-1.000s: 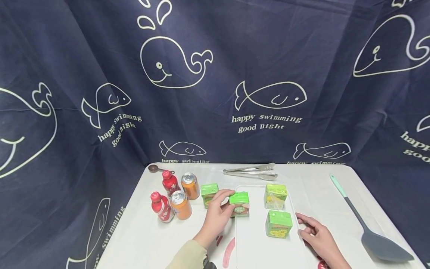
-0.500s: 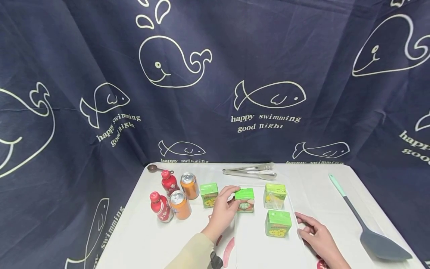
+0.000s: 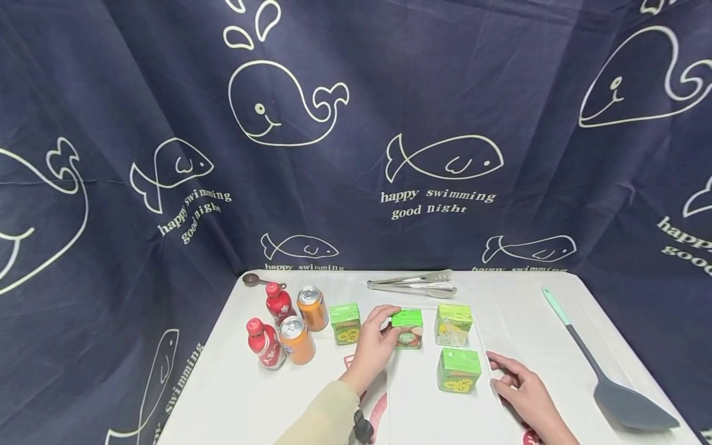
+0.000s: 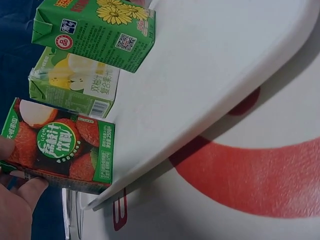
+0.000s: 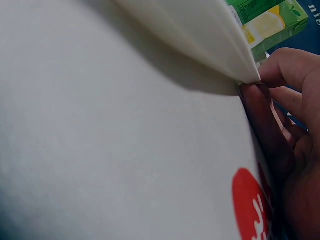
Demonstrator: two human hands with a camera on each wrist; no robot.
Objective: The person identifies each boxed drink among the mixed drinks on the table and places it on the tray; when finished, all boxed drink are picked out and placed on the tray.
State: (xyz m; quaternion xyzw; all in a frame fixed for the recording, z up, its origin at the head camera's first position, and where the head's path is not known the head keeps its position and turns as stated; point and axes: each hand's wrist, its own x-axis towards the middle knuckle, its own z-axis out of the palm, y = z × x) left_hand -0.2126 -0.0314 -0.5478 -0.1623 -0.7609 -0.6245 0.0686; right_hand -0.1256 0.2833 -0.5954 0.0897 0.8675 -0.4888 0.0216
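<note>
My left hand (image 3: 374,346) grips a green lychee juice carton (image 3: 408,329) by its left side. That carton stands upright near the back left corner of a white tray (image 3: 417,411). In the left wrist view, the carton's (image 4: 57,142) printed face shows, with thumb and fingers at one end. My right hand (image 3: 523,386) pinches the tray's right rim, finger and thumb meeting there in the right wrist view. On the tray's right half stand a yellow-green juice carton (image 3: 453,326) and, nearer, a green carton with yellow flowers (image 3: 458,371).
Left of the tray is another green carton (image 3: 346,324). Farther left stand two orange cans (image 3: 297,340) and two red bottles (image 3: 265,344). Metal tongs (image 3: 411,285) and a brown scoop (image 3: 253,280) lie at the back, a spatula (image 3: 623,398) at the right.
My left hand has carried the lychee carton rightward and slightly back, from the tray's left edge onto the tray. My right hand stays at the right rim.
</note>
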